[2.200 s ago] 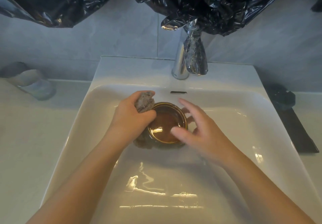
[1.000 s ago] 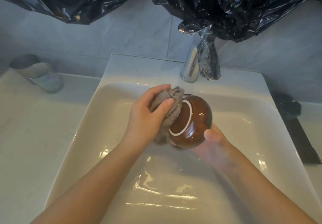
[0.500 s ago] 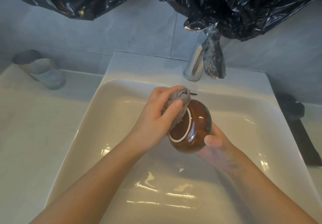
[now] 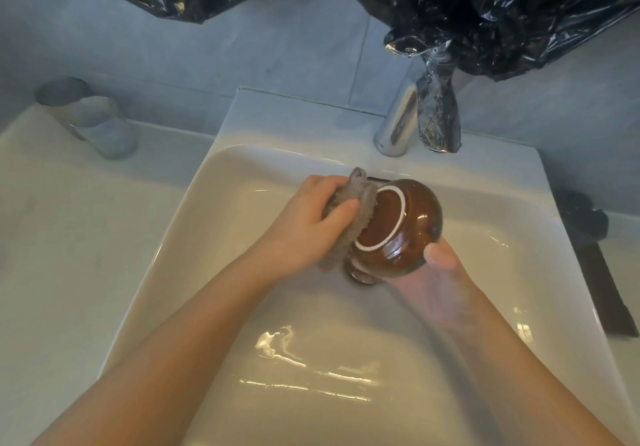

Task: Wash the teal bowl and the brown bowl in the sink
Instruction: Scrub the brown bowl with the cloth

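The glossy brown bowl (image 4: 405,234) is held over the middle of the white sink (image 4: 194,237), tipped on its side with its white-ringed foot facing left and towards me. My right hand (image 4: 436,279) grips it from below, thumb on its near side. My left hand (image 4: 304,227) holds a grey cloth (image 4: 356,217) pressed against the left edge of the bowl's base. No teal bowl is in view.
A chrome tap (image 4: 398,123) wrapped in black plastic (image 4: 440,113) stands at the sink's back. Black plastic sheeting (image 4: 485,12) hangs on the wall above. A metal cup (image 4: 93,119) lies on the left counter. A dark object (image 4: 588,223) sits on the right counter.
The bowl was lifted from the basin floor and turned on its side. In the last second the cloth slid from over the base to its left edge, and the bowl tilted slightly.
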The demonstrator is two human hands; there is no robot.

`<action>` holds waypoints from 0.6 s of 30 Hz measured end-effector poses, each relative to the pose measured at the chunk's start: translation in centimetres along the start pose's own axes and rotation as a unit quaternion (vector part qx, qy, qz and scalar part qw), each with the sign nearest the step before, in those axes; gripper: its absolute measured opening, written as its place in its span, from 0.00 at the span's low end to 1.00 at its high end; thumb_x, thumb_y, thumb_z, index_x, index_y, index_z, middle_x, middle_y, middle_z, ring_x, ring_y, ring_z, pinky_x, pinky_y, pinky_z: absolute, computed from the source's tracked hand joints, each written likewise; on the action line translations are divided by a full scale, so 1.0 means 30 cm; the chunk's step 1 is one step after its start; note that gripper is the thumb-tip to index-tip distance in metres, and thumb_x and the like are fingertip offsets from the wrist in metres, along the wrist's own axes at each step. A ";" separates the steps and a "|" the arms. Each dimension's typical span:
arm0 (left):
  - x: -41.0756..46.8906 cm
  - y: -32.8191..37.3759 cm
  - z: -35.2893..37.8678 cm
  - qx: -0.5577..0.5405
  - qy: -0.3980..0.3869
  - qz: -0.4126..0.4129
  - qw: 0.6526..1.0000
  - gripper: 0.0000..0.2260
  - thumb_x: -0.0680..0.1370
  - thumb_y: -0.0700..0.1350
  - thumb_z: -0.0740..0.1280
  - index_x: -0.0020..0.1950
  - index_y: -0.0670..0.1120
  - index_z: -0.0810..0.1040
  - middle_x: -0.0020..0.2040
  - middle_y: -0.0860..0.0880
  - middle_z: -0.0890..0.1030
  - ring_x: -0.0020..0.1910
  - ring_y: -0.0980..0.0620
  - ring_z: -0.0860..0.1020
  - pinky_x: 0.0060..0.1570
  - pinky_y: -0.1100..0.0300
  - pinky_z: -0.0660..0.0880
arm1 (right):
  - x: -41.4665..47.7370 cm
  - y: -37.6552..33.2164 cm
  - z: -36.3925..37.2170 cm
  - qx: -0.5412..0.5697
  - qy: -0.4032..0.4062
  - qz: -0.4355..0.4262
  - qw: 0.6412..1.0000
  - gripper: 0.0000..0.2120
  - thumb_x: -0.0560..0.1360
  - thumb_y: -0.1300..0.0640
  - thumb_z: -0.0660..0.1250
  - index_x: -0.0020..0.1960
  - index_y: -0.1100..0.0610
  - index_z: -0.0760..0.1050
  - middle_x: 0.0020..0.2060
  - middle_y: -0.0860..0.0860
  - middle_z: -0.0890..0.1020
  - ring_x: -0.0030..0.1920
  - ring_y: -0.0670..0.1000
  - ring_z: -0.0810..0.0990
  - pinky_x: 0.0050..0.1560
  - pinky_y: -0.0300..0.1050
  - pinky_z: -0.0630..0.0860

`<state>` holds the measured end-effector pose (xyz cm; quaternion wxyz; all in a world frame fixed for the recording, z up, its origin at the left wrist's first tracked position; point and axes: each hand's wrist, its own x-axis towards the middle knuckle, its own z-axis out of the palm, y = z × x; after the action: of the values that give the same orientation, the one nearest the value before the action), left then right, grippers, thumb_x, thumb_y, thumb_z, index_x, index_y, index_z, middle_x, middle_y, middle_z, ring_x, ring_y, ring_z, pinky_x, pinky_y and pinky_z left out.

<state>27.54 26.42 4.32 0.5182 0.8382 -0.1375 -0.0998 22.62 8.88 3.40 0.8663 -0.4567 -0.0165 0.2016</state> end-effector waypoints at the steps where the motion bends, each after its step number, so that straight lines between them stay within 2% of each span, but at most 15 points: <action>1: -0.005 0.002 0.003 0.003 -0.016 0.002 1.000 0.17 0.78 0.50 0.63 0.67 0.50 0.72 0.57 0.50 0.72 0.55 0.60 0.71 0.55 0.77 0.64 | 0.002 -0.002 -0.001 0.004 0.003 -0.009 1.000 0.50 0.68 0.49 0.77 0.75 0.70 0.53 0.69 0.69 0.66 0.69 0.66 0.65 0.67 0.69 0.60; 2: -0.011 0.004 0.008 0.008 -0.031 0.002 0.999 0.18 0.78 0.48 0.64 0.68 0.50 0.71 0.58 0.50 0.73 0.56 0.60 0.70 0.57 0.75 0.64 | 0.003 -0.003 -0.006 0.004 0.010 -0.016 1.000 0.49 0.68 0.49 0.78 0.75 0.71 0.54 0.68 0.70 0.66 0.69 0.68 0.66 0.67 0.70 0.62; 4: -0.014 0.001 0.020 0.010 -0.046 -0.012 0.999 0.18 0.79 0.43 0.64 0.69 0.49 0.71 0.60 0.49 0.75 0.58 0.55 0.73 0.62 0.63 0.68 | 0.005 0.003 -0.027 -0.002 0.027 -0.029 0.999 0.50 0.67 0.49 0.78 0.74 0.71 0.54 0.69 0.74 0.65 0.70 0.72 0.66 0.67 0.72 0.63; 5: -0.012 0.001 0.025 -0.003 -0.045 -0.025 0.999 0.17 0.79 0.42 0.63 0.68 0.49 0.72 0.59 0.49 0.77 0.58 0.53 0.75 0.63 0.57 0.71 | 0.007 0.005 -0.034 -0.005 0.041 -0.035 0.999 0.50 0.67 0.49 0.78 0.74 0.71 0.54 0.69 0.75 0.64 0.70 0.74 0.64 0.67 0.72 0.63; 7: -0.010 -0.002 0.033 -0.042 -0.037 -0.058 0.997 0.15 0.79 0.41 0.63 0.66 0.49 0.75 0.56 0.50 0.81 0.55 0.52 0.79 0.60 0.53 0.74 | 0.009 0.012 -0.047 -0.027 0.077 -0.059 0.995 0.50 0.66 0.49 0.79 0.74 0.69 0.55 0.67 0.73 0.67 0.68 0.73 0.68 0.65 0.70 0.69; 10: -0.007 -0.002 0.035 -0.081 -0.044 -0.084 0.992 0.14 0.79 0.41 0.64 0.64 0.47 0.77 0.53 0.48 0.83 0.52 0.50 0.81 0.58 0.52 0.76 | 0.011 0.021 -0.060 -0.068 0.144 -0.093 0.983 0.50 0.62 0.47 0.82 0.74 0.63 0.59 0.63 0.67 0.72 0.63 0.67 0.73 0.61 0.66 0.72; 14: -0.011 0.012 0.036 -0.144 -0.060 -0.091 0.984 0.12 0.79 0.39 0.64 0.61 0.46 0.78 0.52 0.47 0.83 0.50 0.50 0.82 0.52 0.57 0.78 | 0.018 0.032 -0.081 -0.149 0.211 -0.151 0.954 0.50 0.57 0.47 0.82 0.74 0.54 0.63 0.66 0.62 0.74 0.64 0.62 0.77 0.61 0.64 0.76; 16: -0.014 0.015 0.036 -0.145 -0.062 -0.087 0.984 0.11 0.79 0.40 0.64 0.60 0.48 0.79 0.50 0.49 0.83 0.49 0.52 0.82 0.52 0.58 0.78 | 0.017 0.042 -0.086 -0.198 0.233 -0.171 0.937 0.46 0.59 0.52 0.78 0.73 0.50 0.63 0.66 0.55 0.74 0.60 0.51 0.81 0.54 0.51 0.81; 18: -0.015 0.014 0.035 -0.141 -0.060 -0.082 0.985 0.11 0.79 0.40 0.65 0.60 0.47 0.79 0.50 0.49 0.84 0.48 0.53 0.82 0.51 0.56 0.79 | 0.013 0.053 -0.084 -0.242 0.242 -0.176 0.923 0.44 0.60 0.56 0.77 0.72 0.49 0.62 0.67 0.52 0.72 0.58 0.49 0.82 0.49 0.41 0.80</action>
<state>26.73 25.51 4.25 0.6123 0.7575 -0.0841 -0.2104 22.97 7.85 0.61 0.7288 -0.6768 0.0657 -0.0806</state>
